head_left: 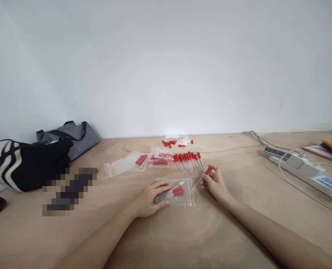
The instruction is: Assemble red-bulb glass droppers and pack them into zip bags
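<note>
A clear zip bag (pixel 185 201) lies in front of me with a few red-capped droppers inside. My left hand (pixel 151 198) rests on the bag's left end, thumb and fingers spread apart over it. Between the thumb and fingers of my right hand (pixel 214 182) is a dropper (pixel 208 170) with a red bulb, its thin clear tube pointing down-left at the bag's right end. Behind the bag, several red-capped droppers (pixel 187 157) lie side by side in a row. Left of them are filled zip bags (pixel 158 163) with red bulbs.
Loose red bulbs (pixel 169 143) lie near the wall beside a clear bag (pixel 182 138). A striped bag (pixel 84 138) and a black bag (pixel 42 164) stand at left, near a pixelated dark object (pixel 76 190). At right are a power strip (pixel 303 173) and cables.
</note>
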Demonstrator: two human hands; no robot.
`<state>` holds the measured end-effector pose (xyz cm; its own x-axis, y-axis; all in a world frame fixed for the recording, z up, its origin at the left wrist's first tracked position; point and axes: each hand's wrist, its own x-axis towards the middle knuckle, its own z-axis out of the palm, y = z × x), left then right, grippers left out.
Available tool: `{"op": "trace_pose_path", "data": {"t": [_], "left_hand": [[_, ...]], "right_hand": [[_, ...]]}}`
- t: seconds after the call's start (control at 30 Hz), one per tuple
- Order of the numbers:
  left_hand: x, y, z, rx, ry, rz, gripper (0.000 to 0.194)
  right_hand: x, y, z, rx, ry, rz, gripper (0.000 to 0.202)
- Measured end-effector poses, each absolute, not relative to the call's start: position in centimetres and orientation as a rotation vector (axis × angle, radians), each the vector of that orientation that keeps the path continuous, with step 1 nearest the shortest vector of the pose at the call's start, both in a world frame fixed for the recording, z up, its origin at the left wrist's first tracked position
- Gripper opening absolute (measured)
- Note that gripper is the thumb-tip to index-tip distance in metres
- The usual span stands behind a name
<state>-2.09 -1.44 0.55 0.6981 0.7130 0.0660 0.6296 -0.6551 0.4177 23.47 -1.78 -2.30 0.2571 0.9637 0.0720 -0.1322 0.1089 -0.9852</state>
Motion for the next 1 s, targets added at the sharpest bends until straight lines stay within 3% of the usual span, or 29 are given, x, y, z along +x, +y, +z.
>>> {"op": "trace_pose_path", "data": {"t": [0.13, 0.4, 0.73, 1.0], "left_hand": [[-2.1, -1.4, 0.5, 2.539, 1.058, 0.293, 0.045], [-2.0, -1.4, 0.7, 2.559, 1.040, 0.314, 0.044], [-1.9, -1.5, 0.7, 2.560, 1.051, 0.334, 0.044], [-2.0, -1.6, 0.7, 2.571, 1.074, 0.322, 0.048]], "right_hand": [[22.6, -2.4, -3.0, -1.081, -0.961, 1.119, 0.054], [22.7, -3.2, -3.5, -1.176, -1.334, 1.161, 0.031], [22.2, -2.4, -2.2, -1.136, -1.571, 1.551, 0.037], [20.4, -2.0, -3.0, -1.133, -1.596, 1.409, 0.033]]}}
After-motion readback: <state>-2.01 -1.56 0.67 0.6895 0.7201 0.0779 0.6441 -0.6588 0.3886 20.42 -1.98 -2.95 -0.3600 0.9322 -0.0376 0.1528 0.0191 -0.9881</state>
